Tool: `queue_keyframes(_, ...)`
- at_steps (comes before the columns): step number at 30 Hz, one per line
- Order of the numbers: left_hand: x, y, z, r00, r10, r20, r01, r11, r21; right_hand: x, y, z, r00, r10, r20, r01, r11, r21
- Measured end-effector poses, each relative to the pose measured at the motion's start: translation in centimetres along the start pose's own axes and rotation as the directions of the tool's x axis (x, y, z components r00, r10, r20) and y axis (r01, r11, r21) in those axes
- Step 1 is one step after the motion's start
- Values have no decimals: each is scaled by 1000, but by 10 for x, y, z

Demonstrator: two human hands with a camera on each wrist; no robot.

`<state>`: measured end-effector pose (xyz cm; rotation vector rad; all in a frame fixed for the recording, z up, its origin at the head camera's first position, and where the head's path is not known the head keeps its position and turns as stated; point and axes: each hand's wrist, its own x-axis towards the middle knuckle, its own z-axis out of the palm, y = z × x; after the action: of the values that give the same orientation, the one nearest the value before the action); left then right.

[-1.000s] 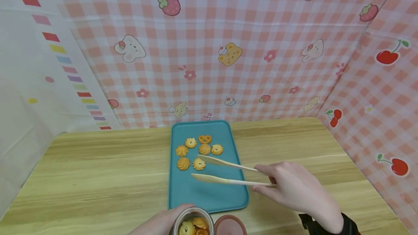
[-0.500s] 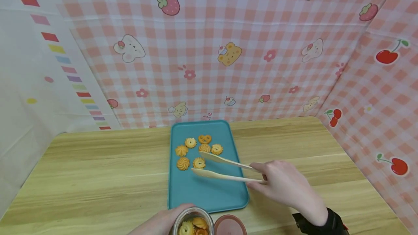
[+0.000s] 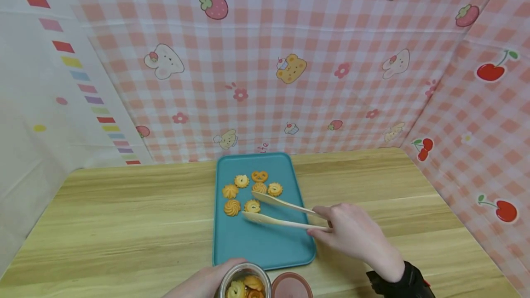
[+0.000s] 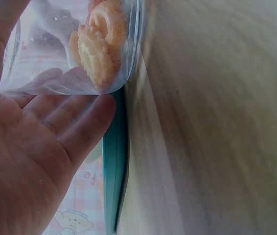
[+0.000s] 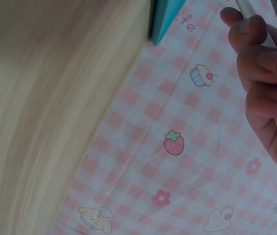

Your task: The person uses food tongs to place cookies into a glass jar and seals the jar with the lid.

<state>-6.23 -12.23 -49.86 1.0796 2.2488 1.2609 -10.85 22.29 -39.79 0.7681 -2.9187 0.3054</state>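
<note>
My left hand (image 3: 211,279) holds a clear jar (image 3: 245,266) at the bottom of the head view. Several cookies (image 3: 237,289) lie inside it. In the left wrist view the thumb and fingers are around the jar's wall (image 4: 133,44). My right hand (image 3: 354,233) grips pale wooden tongs (image 3: 285,225) over a teal tray (image 3: 273,249). The tongs' tips are spread, one on each side of a ring-shaped butter cookie (image 3: 251,206); whether they touch it I cannot tell. Around it on the tray lie several cookies, among them a swirl cookie (image 3: 232,207) and a pretzel (image 3: 260,176).
A reddish-brown round lid (image 3: 291,285) lies right of the jar, near the tray's front edge. The tray stands on a wood-grain table (image 3: 136,224). Pink checked cloth (image 3: 256,105) rises behind the table and along its right side.
My right hand has moved left and slightly away from me with the tongs, and their spread tips now straddle the ring-shaped cookie. The left hand and jar have stayed put.
</note>
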Motion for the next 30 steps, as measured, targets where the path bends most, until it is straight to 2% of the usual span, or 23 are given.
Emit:
queue_keyframes(4, 0, -1, 1, 1000, 2, 0, -2, 1000, -4, 0, 1, 2, 1000, 4, 1, -4, 1000, 11)
queue_keyframes(11, 1, 27, -9, 1000, -2, 5, 2, 1000, -27, 2, 2, 7, 1000, 4, -3, -4, 1000, 25)
queue_keyframes(17, 1, 36, -13, 999, -37, 25, 39, 997, -61, 3, 2, 9, 1000, 12, -2, -12, 998, 63)
queue_keyframes(22, 1, 41, -14, 999, -35, 27, 37, 997, -72, 4, 3, 10, 1000, 12, -6, -11, 997, 75)
queue_keyframes(30, 1, 38, -14, 1000, -23, 19, 23, 999, -45, 2, 2, 9, 1000, -5, -11, 6, 998, 70)
